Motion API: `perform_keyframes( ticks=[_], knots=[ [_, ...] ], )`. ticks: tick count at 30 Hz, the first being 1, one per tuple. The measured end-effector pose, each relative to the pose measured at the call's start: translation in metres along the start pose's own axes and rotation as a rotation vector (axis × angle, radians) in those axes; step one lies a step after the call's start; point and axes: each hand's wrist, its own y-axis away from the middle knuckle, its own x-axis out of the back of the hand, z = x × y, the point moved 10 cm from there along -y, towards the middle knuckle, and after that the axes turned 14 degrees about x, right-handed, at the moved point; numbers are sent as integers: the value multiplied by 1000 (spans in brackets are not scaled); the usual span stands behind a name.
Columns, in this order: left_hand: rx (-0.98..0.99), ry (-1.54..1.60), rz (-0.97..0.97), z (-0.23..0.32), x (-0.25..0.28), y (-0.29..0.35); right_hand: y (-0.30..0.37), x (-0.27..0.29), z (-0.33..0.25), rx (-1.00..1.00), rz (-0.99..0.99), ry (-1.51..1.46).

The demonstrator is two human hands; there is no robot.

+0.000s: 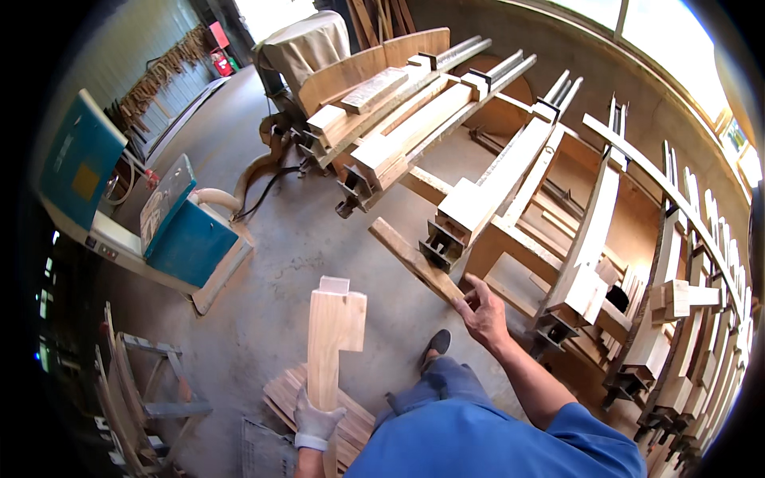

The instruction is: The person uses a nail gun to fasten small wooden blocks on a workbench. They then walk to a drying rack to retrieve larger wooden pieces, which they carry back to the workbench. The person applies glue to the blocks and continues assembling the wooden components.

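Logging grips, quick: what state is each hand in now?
Left hand: gloved, closed around a notched wooden piece.
Right hand: bare, gripping the near end of a narrow board.

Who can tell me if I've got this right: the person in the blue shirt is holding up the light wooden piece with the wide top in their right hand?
Not quite: it is the left hand, not the right, that holds up the light wooden piece with the wide top. The head view shows it. The blue shirt is correct.

Head-worn fisheye view — wide, downward, near both hands (317,416) (484,317).
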Motion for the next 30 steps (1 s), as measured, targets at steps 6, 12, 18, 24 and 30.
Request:
perform_keyframes(
  ticks=[6,12,18,24,30],
  knots=[
    [-82,-177,-25,95,15,-74,-81,-17,-7,151,-185,476],
    [-403,-66,-181,219,18,-125,-108,-30,13,-76,-329,566],
    [-556,-15,-312,269,4,-199,-109,-27,1,-76,-218,651],
    [-643,-86,-451,302,-14,-267,-100,-30,5,-255,-203,748],
    [-723,-120,-519,323,-17,-306,-106,-32,-4,-376,-205,817]
  ],
)
